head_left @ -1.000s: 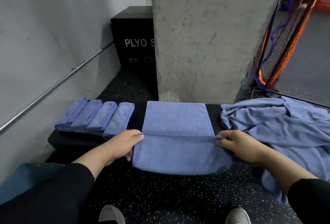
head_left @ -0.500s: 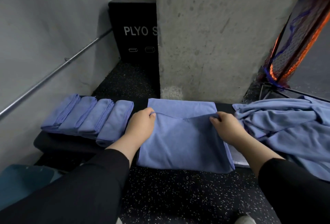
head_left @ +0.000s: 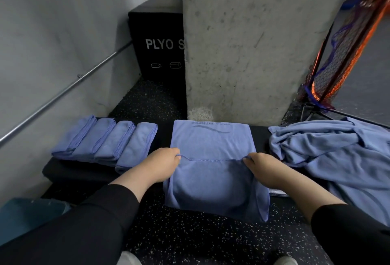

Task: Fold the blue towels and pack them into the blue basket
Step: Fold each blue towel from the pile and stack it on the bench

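Left hand [head_left: 162, 164] and right hand [head_left: 263, 168] each pinch a corner of the stitched hem of the towel [head_left: 211, 148], which lies on the black bench [head_left: 69, 171] with its near part hanging over the front edge. Four folded towels [head_left: 105, 141] sit in a row to its left; an unfolded pile [head_left: 333, 152] lies to its right.

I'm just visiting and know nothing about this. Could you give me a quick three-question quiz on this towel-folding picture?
1. How many folded towels lie in the row at the left?
2. True or false: the left hand and right hand each pinch a corner of the middle towel.
3. The unfolded pile lies: A) left of the middle towel, B) right of it, C) on the black box.

Key: 1. four; 2. true; 3. B
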The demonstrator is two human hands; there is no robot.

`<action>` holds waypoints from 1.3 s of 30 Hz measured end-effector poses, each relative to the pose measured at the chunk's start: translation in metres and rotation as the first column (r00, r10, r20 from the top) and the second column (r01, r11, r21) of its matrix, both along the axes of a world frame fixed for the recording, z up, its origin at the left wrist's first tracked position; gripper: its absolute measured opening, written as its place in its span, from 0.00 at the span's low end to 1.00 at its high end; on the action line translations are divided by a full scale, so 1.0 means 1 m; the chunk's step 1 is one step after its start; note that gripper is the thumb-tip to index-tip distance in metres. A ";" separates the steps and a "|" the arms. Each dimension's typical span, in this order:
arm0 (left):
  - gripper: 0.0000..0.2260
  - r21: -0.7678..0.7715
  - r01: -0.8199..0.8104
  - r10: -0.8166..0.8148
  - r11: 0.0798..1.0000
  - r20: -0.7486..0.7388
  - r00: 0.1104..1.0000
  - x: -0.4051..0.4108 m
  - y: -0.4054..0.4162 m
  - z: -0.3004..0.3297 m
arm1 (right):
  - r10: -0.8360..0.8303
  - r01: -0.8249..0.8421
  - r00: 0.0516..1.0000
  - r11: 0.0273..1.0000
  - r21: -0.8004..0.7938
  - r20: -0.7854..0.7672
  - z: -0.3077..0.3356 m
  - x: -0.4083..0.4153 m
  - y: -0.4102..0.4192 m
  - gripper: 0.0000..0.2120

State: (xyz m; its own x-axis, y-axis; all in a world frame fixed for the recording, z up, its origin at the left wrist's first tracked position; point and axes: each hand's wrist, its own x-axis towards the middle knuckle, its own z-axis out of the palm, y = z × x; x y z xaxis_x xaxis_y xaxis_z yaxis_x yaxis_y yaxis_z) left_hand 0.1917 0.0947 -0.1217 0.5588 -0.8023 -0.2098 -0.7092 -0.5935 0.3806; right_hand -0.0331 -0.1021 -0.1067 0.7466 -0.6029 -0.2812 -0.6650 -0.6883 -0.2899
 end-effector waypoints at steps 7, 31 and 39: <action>0.15 -0.235 -0.078 0.041 0.969 -0.159 0.986 -0.008 0.014 0.012 | -0.075 0.058 0.981 0.993 0.099 0.181 0.012 -0.025 0.005 0.16; 0.11 -0.165 -0.144 0.163 0.976 0.107 0.981 0.020 -0.046 -0.019 | -0.245 0.229 0.956 0.967 0.113 0.163 0.002 0.039 -0.019 0.14; 0.16 -0.060 -0.053 0.054 0.997 0.023 0.998 0.005 -0.010 -0.005 | -0.166 0.149 0.982 0.973 0.174 0.087 0.009 0.008 -0.002 0.19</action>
